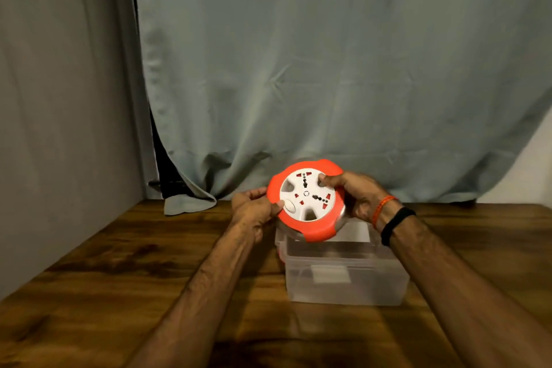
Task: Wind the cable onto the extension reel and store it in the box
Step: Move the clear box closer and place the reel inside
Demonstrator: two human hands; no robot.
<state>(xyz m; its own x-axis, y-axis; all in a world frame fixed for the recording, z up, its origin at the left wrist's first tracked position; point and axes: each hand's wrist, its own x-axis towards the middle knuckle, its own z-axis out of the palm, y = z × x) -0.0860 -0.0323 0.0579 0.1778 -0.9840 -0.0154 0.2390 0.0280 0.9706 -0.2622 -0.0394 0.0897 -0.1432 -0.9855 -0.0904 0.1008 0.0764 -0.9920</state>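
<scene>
Left hand clamps the extension reel at its nine o'clock rim, fingers curled; right hand grips three o'clock, thumb on the white face; box below.

Setting: domestic room. Evidence: dark wood-grain desk, pale grey-green fabric curtain hung behind it, plain grey wall alongside.

Reel above box, on table.
</scene>
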